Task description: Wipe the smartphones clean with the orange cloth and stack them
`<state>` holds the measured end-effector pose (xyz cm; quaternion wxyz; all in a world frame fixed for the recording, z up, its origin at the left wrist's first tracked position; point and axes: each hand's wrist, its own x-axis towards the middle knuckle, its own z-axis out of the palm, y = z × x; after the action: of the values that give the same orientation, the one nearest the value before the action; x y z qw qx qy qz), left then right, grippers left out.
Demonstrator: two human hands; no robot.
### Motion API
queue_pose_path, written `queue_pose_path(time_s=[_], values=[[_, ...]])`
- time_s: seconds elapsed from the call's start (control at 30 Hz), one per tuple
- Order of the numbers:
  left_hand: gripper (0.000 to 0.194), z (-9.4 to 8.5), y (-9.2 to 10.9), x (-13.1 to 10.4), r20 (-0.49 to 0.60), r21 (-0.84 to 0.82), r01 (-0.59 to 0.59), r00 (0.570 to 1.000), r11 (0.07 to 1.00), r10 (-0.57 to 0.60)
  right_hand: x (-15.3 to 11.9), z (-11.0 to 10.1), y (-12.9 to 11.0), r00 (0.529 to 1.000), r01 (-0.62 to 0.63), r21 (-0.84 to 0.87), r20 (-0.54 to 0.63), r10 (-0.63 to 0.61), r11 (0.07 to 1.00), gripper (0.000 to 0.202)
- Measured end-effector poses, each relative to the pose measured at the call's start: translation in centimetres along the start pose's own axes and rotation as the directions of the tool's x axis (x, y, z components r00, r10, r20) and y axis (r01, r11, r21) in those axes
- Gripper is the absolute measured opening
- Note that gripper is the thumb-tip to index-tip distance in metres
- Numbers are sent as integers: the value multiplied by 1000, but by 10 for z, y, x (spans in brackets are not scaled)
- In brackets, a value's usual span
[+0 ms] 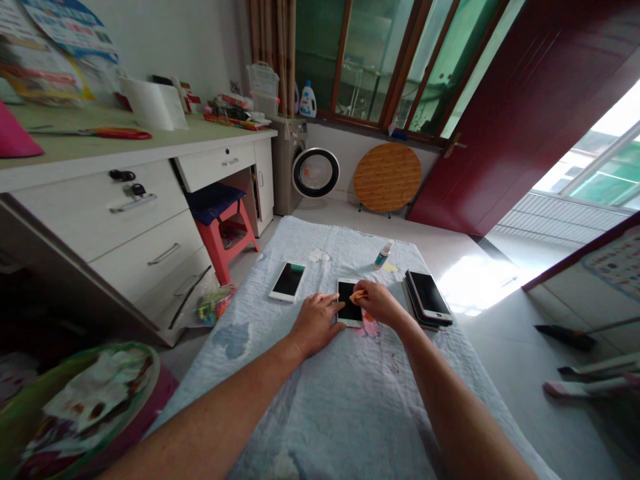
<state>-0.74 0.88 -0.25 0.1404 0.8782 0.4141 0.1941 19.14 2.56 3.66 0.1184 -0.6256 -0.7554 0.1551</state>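
A white-framed smartphone [349, 312] lies face up on the light blue cloth [320, 413] in front of me. My left hand [316, 323] rests flat at its left edge, fingers stretched out and touching the frame. Above the dark screen, my right hand [376, 301] pinches a small orange cloth [357, 296] against the glass. Off to the left lies another white smartphone [289, 281], screen up. On the right, a stack of phones [429, 297] sits near the table edge. A small spray bottle [383, 254] stands upright behind my right hand.
To the left are a white desk [135, 220], a red stool [225, 230] and a waste bin [159, 387] with used tissues. Behind the table stand a washing machine [287, 160] with its round door open and a round wooden board [387, 177]. A dark red door [480, 120] is at right.
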Motion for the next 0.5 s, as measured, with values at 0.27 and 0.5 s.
queue_pose_path(time_s=[0.27, 0.5], values=[[35, 6, -3, 3, -5, 14, 2, 1000, 1000, -2, -51, 0, -21, 983, 100, 138, 139, -119, 985, 19], [35, 11, -7, 4, -12, 12, -11, 1000, 1000, 11, -51, 8, -27, 998, 25, 4, 64, -25, 1000, 15]])
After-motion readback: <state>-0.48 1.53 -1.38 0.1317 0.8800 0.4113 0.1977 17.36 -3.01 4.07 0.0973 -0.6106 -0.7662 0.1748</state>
